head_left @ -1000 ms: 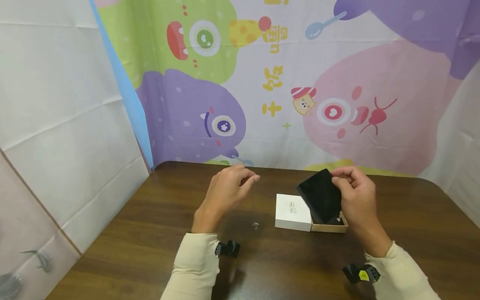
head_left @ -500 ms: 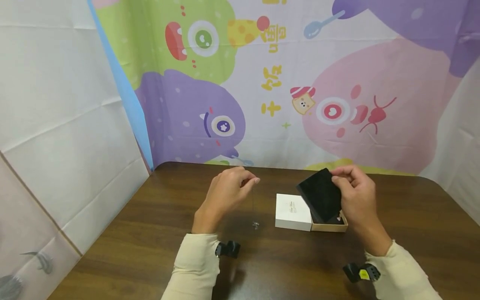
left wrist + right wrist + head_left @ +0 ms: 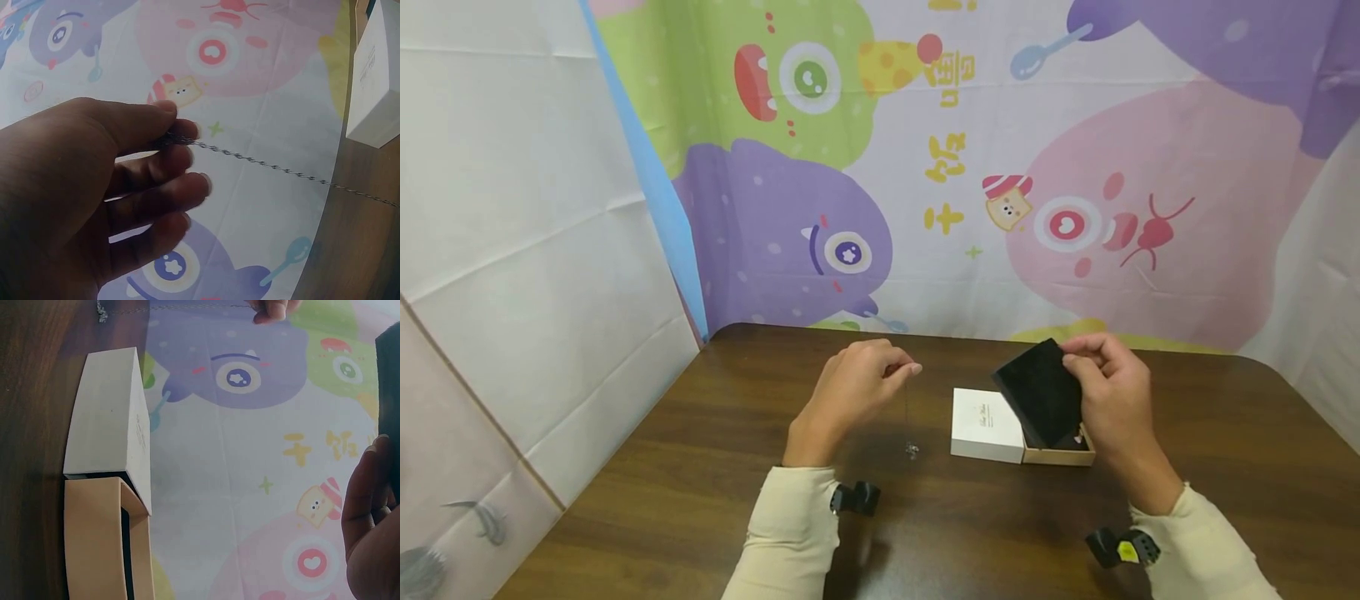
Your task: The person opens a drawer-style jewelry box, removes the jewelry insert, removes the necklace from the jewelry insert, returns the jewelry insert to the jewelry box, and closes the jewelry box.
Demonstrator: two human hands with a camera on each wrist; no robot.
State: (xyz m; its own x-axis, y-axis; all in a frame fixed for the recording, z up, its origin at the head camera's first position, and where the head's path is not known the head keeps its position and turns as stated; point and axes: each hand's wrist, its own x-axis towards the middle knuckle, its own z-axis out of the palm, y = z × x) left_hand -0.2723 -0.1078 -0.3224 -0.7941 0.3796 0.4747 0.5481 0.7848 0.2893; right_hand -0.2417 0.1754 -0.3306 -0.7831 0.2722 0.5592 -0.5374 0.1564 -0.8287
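My left hand (image 3: 850,383) pinches the bunched upper end of a thin silver necklace (image 3: 262,164) between thumb and forefinger. The chain hangs straight down, and its small shiny pendant (image 3: 912,451) dangles low in front of the dark table. In my right hand (image 3: 1116,392), thumb and fingers grip one corner of a flat black pad (image 3: 1045,392), which is tilted above an uncovered box. That tan box base (image 3: 1060,457) is partly hidden behind the pad; dark lining shows inside, with a small pinkish bit near its right side.
A white box lid (image 3: 985,423) with small printed lettering lies against the base's left side. The brown wooden table (image 3: 700,500) ends at a cartoon-printed cloth (image 3: 955,283) behind. A pale wall covering (image 3: 527,208) stands on the left.
My left hand has dipped very slightly, with the necklace still hanging from it. The right hand and black pad have stayed in place.
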